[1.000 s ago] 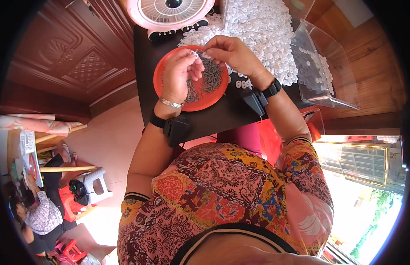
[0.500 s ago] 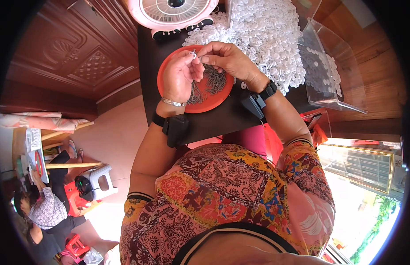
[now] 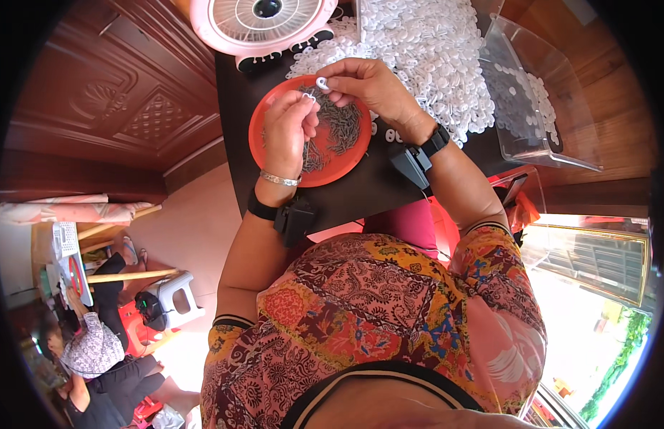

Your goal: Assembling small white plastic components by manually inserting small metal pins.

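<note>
Both hands (image 3: pixel 325 107) pinch, seemingly, one small white piece (image 3: pixel 322 84) above the red plate (image 3: pixel 275 114).

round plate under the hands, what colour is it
The round plastic plate is orange-red, seen in the head view.

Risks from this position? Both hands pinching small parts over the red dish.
1. The small white piece is pinched only at the fingertips of the right hand and left hand; it may slip into the red dish of dark pins.
2. The white parts heap reaches the table edge; a forearm sweep might spill it.
</note>
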A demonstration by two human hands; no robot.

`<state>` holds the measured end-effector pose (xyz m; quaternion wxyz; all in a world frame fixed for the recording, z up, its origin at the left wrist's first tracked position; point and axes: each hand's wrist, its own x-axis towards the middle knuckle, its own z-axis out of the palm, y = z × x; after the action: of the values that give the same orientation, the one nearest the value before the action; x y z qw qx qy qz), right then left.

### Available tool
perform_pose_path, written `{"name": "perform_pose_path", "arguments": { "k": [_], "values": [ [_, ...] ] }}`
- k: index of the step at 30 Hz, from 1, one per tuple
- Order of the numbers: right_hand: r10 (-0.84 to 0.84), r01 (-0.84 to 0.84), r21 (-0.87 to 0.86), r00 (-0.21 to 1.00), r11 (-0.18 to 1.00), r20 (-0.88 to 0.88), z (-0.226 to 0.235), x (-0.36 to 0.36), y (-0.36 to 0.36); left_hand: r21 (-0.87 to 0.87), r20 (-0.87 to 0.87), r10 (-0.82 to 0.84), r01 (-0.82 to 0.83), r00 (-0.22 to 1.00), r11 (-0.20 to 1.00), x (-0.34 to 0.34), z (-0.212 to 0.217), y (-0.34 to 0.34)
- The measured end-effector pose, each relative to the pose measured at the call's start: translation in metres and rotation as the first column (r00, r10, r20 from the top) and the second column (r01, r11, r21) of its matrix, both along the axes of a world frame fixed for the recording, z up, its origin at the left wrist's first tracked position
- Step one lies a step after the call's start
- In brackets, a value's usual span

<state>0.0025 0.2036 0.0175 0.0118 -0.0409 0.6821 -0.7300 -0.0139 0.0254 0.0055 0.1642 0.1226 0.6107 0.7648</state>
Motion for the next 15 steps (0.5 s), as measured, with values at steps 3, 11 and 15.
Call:
{"name": "perform_pose_path", "arguments": {
  "k": [3, 11, 15],
  "values": [
    [-0.013, 0.012, -0.061, 0.999, 0.998, -0.030, 0.0014, 0.0017, 0.0007, -0.024, 0.002, -0.031, 0.031, 1.000, 0.999, 0.0018, -0.0015, 0.0033],
    [-0.025, 0.024, -0.026, 0.999, 0.999, -0.043, 0.0020, 0.0039, -0.0029, -0.063, -0.025, -0.023, 0.021, 0.999, 0.998, 0.0031, -0.0015, 0.0049],
    [-0.034, 0.033, -0.031, 0.998, 0.999, -0.055, 0.0011, 0.0042, -0.0054, -0.013, -0.002, -0.020, 0.020, 1.000, 1.000, 0.0021, -0.0036, 0.0042]
  ]
}}
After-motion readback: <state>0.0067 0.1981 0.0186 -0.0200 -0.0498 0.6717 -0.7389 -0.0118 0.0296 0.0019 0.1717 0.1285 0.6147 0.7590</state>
